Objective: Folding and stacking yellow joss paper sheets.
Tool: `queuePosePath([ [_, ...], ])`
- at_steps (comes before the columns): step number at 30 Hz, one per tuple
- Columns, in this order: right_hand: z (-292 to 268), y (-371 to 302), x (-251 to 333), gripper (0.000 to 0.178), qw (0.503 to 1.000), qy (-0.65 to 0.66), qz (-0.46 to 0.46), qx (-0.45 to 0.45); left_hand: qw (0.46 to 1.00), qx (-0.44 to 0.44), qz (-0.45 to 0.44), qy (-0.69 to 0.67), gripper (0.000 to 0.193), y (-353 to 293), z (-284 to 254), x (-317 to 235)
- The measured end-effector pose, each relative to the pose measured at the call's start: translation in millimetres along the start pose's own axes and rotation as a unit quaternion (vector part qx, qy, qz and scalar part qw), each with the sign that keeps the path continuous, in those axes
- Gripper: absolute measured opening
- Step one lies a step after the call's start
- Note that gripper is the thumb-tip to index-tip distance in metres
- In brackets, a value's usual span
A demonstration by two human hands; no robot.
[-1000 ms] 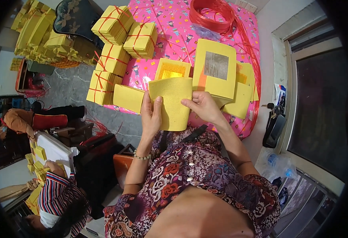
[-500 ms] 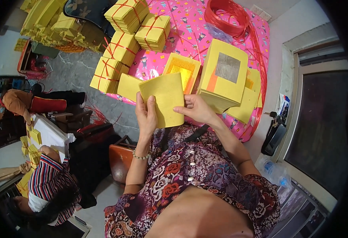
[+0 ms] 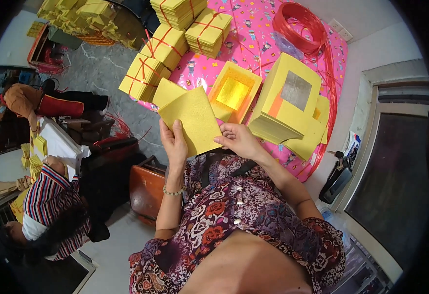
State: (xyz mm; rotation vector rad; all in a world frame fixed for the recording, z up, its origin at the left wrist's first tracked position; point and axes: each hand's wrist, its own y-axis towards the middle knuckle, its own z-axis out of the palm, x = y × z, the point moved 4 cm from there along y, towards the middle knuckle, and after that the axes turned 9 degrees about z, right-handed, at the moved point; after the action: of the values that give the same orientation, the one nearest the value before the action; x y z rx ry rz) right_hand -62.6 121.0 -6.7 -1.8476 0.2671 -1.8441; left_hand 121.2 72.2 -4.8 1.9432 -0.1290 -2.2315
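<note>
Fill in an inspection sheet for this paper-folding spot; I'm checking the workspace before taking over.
Surface: table under a pink patterned cloth, mostly covered.
Job's things: yellow paper sheets held up between both hands; open stack with gold foil square; tall stack with silver foil square.
Clutter: bundles tied with red string; coil of red string.
Grippers: left hand and right hand grip the sheets' lower edge.
Cables: nothing seen.
Surroundings: brown chair; another person in a striped top at a side table; window.

Tall paper stack [image 3: 285, 105] blocks the right; bare cloth [image 3: 253, 46] lies beyond.
</note>
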Motion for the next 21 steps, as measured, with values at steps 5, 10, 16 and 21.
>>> queuePosePath([
  [5,5.5,12.1,-17.3,0.012,0.998,-0.058,-0.013,0.031,0.997,-0.068,-0.018,-0.034,0.029,-14.0,-17.4,9.2],
  [10,12.1,27.3,8.5,0.014,1.000,0.015,0.003,0.004,0.995,-0.023,-0.084,-0.054,0.030,-30.2,-32.5,28.0],
  [16,13.5,74.0,-18.1,0.021,0.998,0.036,-0.043,-0.003,0.983,0.002,-0.155,-0.094,0.032,-26.6,-33.7,40.2],
  [21,6.5,73.6,-31.8,0.030,0.996,0.010,-0.052,-0.068,0.963,-0.101,-0.222,-0.114,0.033,6.1,-55.1,90.0],
])
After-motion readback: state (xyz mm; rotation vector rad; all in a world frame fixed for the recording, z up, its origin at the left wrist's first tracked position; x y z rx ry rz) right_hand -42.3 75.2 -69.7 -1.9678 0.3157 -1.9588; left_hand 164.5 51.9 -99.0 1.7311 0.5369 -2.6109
